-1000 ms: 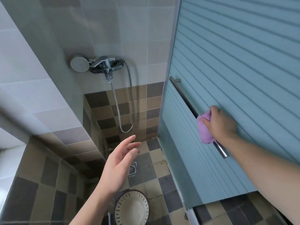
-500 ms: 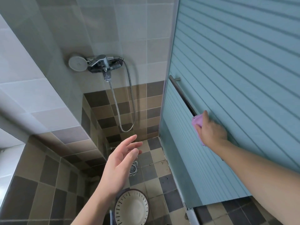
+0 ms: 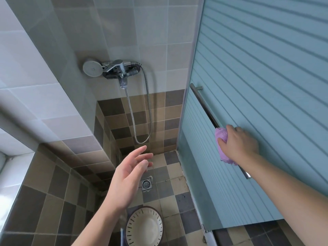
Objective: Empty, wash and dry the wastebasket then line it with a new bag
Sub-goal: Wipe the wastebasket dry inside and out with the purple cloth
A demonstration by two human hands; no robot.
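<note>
A cream wastebasket [image 3: 144, 228] with a slotted rim stands on the shower floor at the bottom centre, seen from above; its inside looks bare. My right hand [image 3: 237, 142] is closed on a purple cloth [image 3: 222, 139], which it presses against the metal bar [image 3: 205, 109] of the blue shower door. My left hand [image 3: 129, 178] hovers above the wastebasket with fingers spread and nothing in it.
A chrome tap with a shower head [image 3: 92, 67] and a hanging hose [image 3: 147, 107] sits on the back wall. A floor drain [image 3: 146, 184] lies beyond the wastebasket. The blue ribbed door [image 3: 266, 86] fills the right side; tiled walls close the left.
My right hand has slid the purple cloth along the door bar, first up the bar, then slightly back. My left hand stays spread above the wastebasket.
</note>
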